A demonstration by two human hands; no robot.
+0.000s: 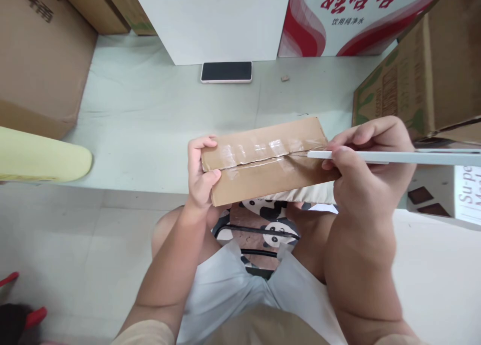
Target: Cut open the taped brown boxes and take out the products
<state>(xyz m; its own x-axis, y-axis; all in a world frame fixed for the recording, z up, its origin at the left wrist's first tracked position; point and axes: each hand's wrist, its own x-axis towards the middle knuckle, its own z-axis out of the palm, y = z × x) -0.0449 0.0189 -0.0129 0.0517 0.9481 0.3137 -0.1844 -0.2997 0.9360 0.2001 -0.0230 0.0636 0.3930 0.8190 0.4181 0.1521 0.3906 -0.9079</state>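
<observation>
Holds a slim, oblong cardboard box (pixel 263 180) aloft over the near edge of a pale green table (pixel 143 134), clamping its left end in the left hand (pixel 203 172) and gripping a straight, slender white tool (pixel 432 158) in the right hand (pixel 370 177) at the box's other end. Shows smooth, matte brown flaps (pixel 244 186) meeting at a slightly gaping lengthwise seam (pixel 259 161), with wrinkled, glossy clear tape (pixel 276 147) along it.

We count two hands, one left hand (pixel 201 172) and one right hand (pixel 370 182), with one small box (pixel 259 162) and one white tool (pixel 443 157). Beyond them we see one phone (pixel 226 71), one scrap (pixel 285 78), one white carton (pixel 221 24) and one red-and-white carton (pixel 349 39).
</observation>
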